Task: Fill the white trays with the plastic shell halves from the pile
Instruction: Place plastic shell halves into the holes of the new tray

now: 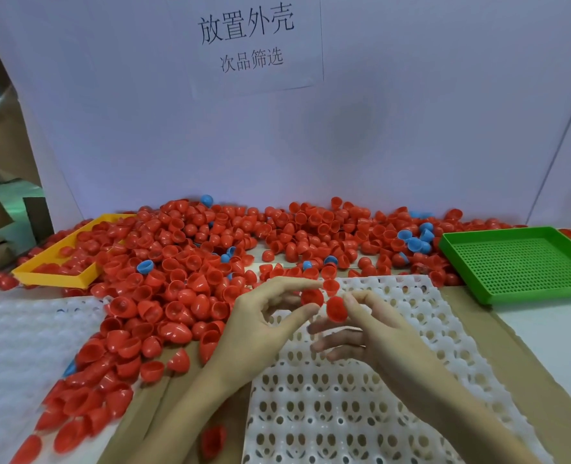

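White-walled table (545, 333): left hand (264, 316) & right hand (374, 326) each pinch a red shell (312, 297); should seat them w/ care in white tray (344, 413) cups

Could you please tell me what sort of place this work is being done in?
Probably a small factory sorting or packing bench: a big loose pile of red plastic shell halves, a white moulded tray with rows of pockets, and a printed paper sign on the white partition.

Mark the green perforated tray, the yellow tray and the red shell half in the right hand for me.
Green perforated plastic tray (525, 262): head view, on its mesh floor.
Yellow plastic tray (51, 276): head view, on its near rim.
Red plastic shell half (337, 309) in the right hand (383, 333): head view, on its domed outer surface.
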A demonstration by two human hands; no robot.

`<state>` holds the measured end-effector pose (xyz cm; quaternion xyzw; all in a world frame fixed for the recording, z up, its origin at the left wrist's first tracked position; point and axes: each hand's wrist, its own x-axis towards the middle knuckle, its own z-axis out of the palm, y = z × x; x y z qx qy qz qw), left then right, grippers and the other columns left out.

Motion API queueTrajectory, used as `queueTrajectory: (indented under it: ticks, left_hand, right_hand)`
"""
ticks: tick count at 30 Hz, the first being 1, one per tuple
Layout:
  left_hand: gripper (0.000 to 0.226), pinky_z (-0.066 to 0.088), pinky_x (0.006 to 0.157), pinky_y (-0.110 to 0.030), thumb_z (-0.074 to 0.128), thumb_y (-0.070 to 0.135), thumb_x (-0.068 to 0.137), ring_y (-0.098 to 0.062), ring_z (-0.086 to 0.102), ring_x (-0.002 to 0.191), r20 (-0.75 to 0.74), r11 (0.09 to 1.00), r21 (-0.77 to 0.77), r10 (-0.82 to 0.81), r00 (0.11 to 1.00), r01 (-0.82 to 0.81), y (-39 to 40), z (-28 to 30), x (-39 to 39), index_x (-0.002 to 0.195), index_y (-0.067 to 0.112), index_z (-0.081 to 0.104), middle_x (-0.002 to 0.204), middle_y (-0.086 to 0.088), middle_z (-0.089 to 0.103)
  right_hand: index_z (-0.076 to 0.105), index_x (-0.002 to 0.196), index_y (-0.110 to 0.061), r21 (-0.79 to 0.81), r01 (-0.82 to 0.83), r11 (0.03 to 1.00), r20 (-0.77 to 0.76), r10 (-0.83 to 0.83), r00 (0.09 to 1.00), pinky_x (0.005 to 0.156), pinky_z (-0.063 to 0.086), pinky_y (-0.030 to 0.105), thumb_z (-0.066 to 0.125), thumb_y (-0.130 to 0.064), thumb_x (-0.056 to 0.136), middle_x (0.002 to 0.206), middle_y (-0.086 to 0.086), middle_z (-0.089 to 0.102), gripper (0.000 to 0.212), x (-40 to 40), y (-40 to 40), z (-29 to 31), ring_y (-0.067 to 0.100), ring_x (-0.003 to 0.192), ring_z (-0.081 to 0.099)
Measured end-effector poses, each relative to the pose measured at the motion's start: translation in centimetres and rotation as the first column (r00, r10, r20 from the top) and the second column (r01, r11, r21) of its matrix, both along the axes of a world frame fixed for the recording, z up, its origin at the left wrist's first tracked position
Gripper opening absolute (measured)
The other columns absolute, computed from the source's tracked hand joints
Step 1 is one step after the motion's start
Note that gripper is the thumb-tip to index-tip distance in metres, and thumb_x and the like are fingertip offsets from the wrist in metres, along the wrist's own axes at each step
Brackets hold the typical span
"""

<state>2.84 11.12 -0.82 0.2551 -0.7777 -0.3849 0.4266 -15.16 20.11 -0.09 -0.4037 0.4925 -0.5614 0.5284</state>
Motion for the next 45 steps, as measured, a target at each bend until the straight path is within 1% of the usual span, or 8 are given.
queueTrajectory:
  ticks: [5,11,16,26,33,40,43,45]
  left_hand:
    - [0.011,0.058,0.094,-0.025,0.077,0.023,0.095,-0.009,0.074,0.107,-0.014,0.998,-0.01,0.066,0.998,-0.066,0.1,-0.5,-0.7,0.104,0.029,0.076,0.117,0.014,0.075]
    - [0.015,0.058,0.085,-0.02,0.077,0.03,0.092,-0.008,0.072,0.108,0.004,0.988,-0.09,0.126,0.992,-0.126,0.5,-0.9,-1.3,0.102,0.02,0.08,0.122,0.016,0.07]
    - [0.013,0.059,0.083,-0.021,0.078,0.013,0.093,-0.011,0.069,0.107,0.059,0.978,-0.141,0.165,0.985,-0.155,-0.5,-1.3,-1.5,0.103,0.02,0.08,0.121,0.012,0.063]
    - [0.008,0.057,0.081,-0.017,0.078,0.015,0.093,-0.002,0.066,0.087,0.202,0.925,-0.318,0.282,0.938,-0.21,-5.8,0.2,-7.2,0.102,0.014,0.078,0.108,0.006,0.065]
    - [0.023,0.046,0.105,-0.033,0.069,0.028,0.099,-0.015,0.057,0.116,0.405,0.895,-0.401,0.366,0.838,-0.197,-5.8,-1.3,-11.4,0.119,0.017,0.07,0.121,0.004,0.062]
    - [0.016,0.047,0.102,-0.031,0.063,0.026,0.102,-0.011,0.056,0.115,0.372,0.912,-0.305,0.38,0.847,-0.275,-5.8,-1.0,-7.9,0.113,0.02,0.073,0.118,0.007,0.062]
    - [0.018,0.048,0.102,-0.033,0.061,0.023,0.103,-0.013,0.056,0.113,0.375,0.849,-0.338,0.517,0.769,-0.406,-7.0,-0.6,-3.8,0.116,0.017,0.072,0.117,0.004,0.063]
    - [0.024,0.044,0.102,-0.036,0.059,0.026,0.1,-0.021,0.053,0.115,0.474,0.753,-0.441,0.658,0.585,-0.489,-7.9,-0.7,-0.8,0.121,0.018,0.069,0.121,0.001,0.064]
  right_hand:
    - [0.062,0.117,-0.006,0.011,0.073,0.997,-0.043,-0.073,0.996,0.071,0.06,0.027,0.065,-0.046,0.088,0.094,0.017,0.079,0.05,-0.1,-0.2,-0.2,0.029,0.082,0.077]
    - [0.063,0.118,-0.008,0.021,0.074,0.997,-0.039,-0.073,0.997,0.077,0.061,0.029,0.072,-0.035,0.094,0.099,0.014,0.08,0.038,-0.3,-0.2,-0.4,0.029,0.092,0.079]
    - [0.062,0.119,-0.009,0.043,0.042,0.998,-0.06,-0.04,0.997,0.076,0.062,0.03,0.066,-0.034,0.101,0.101,0.012,0.08,0.032,0.0,-0.1,-0.3,0.03,0.092,0.079]
    - [0.06,0.118,-0.017,-0.018,0.377,0.926,-0.011,-0.378,0.926,0.064,0.061,0.025,0.056,-0.014,0.107,0.089,0.006,0.08,0.012,-2.6,-0.4,0.6,0.025,0.078,0.079]
    - [0.06,0.117,-0.018,-0.047,0.445,0.894,-0.006,-0.446,0.895,0.061,0.06,0.023,0.055,-0.013,0.106,0.088,0.002,0.08,0.013,-4.3,-0.7,0.5,0.021,0.075,0.078]
    - [0.059,0.115,-0.021,-0.049,0.403,0.914,-0.016,-0.404,0.914,0.06,0.058,0.022,0.055,-0.014,0.107,0.089,0.004,0.08,0.012,-3.7,-0.6,0.5,0.024,0.076,0.078]
    - [0.06,0.117,-0.02,-0.041,0.386,0.922,-0.028,-0.387,0.922,0.061,0.059,0.024,0.055,-0.014,0.107,0.091,0.005,0.08,0.013,-3.5,-0.5,0.5,0.025,0.078,0.078]
    - [0.061,0.119,-0.02,-0.035,0.374,0.927,-0.039,-0.375,0.926,0.063,0.058,0.025,0.056,-0.015,0.107,0.092,0.006,0.08,0.014,-3.3,-0.6,0.4,0.025,0.079,0.078]
